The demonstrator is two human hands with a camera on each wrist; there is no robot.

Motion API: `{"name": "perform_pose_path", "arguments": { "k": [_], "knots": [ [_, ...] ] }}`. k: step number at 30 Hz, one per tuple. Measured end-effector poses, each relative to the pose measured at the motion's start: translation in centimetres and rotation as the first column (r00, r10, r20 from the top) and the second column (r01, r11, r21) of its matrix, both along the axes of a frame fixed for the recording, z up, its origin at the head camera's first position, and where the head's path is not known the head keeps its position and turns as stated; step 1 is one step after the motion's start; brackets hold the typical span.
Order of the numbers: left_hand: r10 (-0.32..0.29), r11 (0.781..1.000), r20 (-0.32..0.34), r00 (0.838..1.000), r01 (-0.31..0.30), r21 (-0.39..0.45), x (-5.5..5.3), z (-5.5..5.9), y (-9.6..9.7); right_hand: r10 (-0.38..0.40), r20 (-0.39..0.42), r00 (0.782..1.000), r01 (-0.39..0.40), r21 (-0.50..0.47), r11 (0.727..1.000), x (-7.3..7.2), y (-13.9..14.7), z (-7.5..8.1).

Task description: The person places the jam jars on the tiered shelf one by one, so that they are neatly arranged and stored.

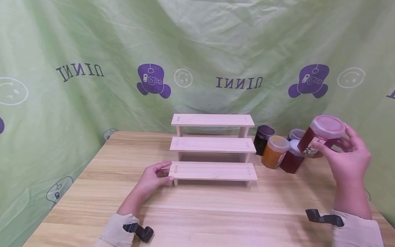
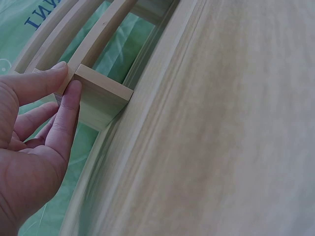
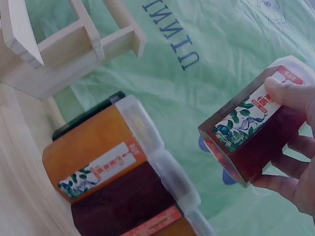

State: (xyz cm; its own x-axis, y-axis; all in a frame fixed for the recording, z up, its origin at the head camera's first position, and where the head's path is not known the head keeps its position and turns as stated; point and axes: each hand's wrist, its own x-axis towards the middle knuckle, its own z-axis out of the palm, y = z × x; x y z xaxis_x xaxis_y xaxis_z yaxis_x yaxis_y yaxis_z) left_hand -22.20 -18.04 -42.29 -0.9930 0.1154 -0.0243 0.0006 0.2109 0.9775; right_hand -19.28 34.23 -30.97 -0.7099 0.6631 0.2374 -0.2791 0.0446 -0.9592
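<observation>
A pale wooden three-step display stand (image 1: 213,171) stands on the table. My left hand (image 1: 153,175) pinches the left end of its lowest step, and in the left wrist view the thumb and index finger (image 2: 66,118) meet at the board's corner. On the right, my right hand (image 1: 353,154) grips a dark red jar (image 1: 324,128) with a translucent lid and holds it raised above the other jars. The jar's printed label (image 3: 256,110) shows leaves and red lettering in the right wrist view, with the thumb pressed against it.
Right of the stand, several jars stand close together: an amber jar (image 1: 273,156), a dark red jar (image 1: 291,163), a black-looking jar (image 1: 260,144) and one partly hidden behind. A green printed cloth (image 1: 197,41) hangs behind the wooden table (image 1: 216,212).
</observation>
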Motion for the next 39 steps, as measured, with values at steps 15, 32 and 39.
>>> {"name": "perform_pose_path", "arguments": {
  "k": [15,32,39],
  "knots": [
    [0.011,1.0,0.007,1.0,-0.011,-0.007,-0.1,0.1,0.0,0.14,-0.065,0.988,-0.137,0.037,0.99,0.6,-2.2,0.5],
    [0.006,1.0,0.011,1.0,-0.006,-0.002,0.0,0.1,0.2,0.207,0.048,0.977,-0.213,0.173,0.962,0.4,-5.2,0.2],
    [0.007,1.0,0.01,1.0,-0.007,-0.011,-0.1,0.0,0.0,0.236,0.066,0.97,-0.244,0.21,0.947,0.3,-6.6,-0.1]
  ]
}}
